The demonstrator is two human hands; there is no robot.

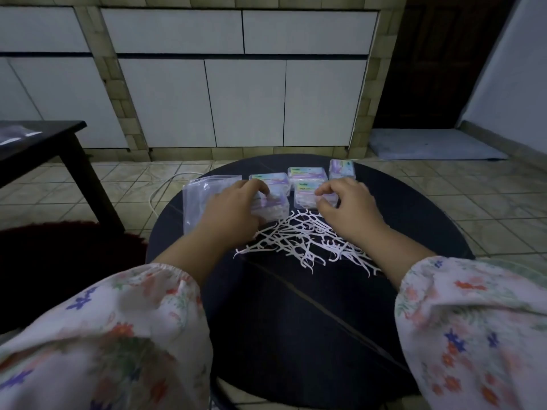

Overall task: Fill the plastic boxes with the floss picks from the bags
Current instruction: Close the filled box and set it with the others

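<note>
A loose heap of white floss picks lies in the middle of the round dark table. Behind the heap stand several clear plastic boxes with purple labels. My left hand grips the nearest left box, fingers curled over its top. My right hand hovers over the box beside it, thumb and fingers curled at its front edge; what it pinches is hidden. Two more boxes stand farther back. Clear plastic bags lie left of my left hand.
A dark low table with plastic bags on it stands at the left. A white cable runs over the tiled floor behind the round table. A dark red rug lies at the left. White cabinets line the back wall.
</note>
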